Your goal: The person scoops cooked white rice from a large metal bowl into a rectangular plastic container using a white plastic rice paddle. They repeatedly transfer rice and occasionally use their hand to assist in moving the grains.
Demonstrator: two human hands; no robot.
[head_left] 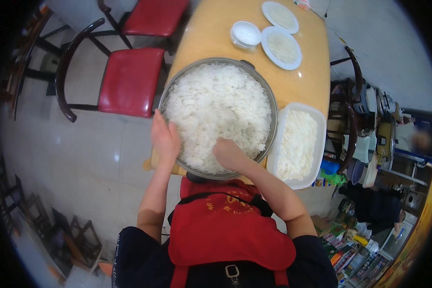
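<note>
A large round metal pan [274, 118] with a dark handle stands on the near end of the table, filled with white rice or fine noodle-like strands [208, 93]. My left hand [165, 138] lies flat along the pan's left rim, fingers pointing forward. My right hand [228, 153] is curled and dips into the white food near the pan's front; its fingertips are blurred, and whether it grips any food is hidden. Right of the pan, a white plastic tub [322, 144] holds more of a similar white food [297, 144].
Farther along the wooden table [309, 86] are white bowls [245, 34] and two white plates [295, 64] [265, 10] with white food. Red-seated chairs [131, 82] stand at the left. Dark chairs [352, 133] and a cluttered shelf area are at the right, where another person [374, 207] is.
</note>
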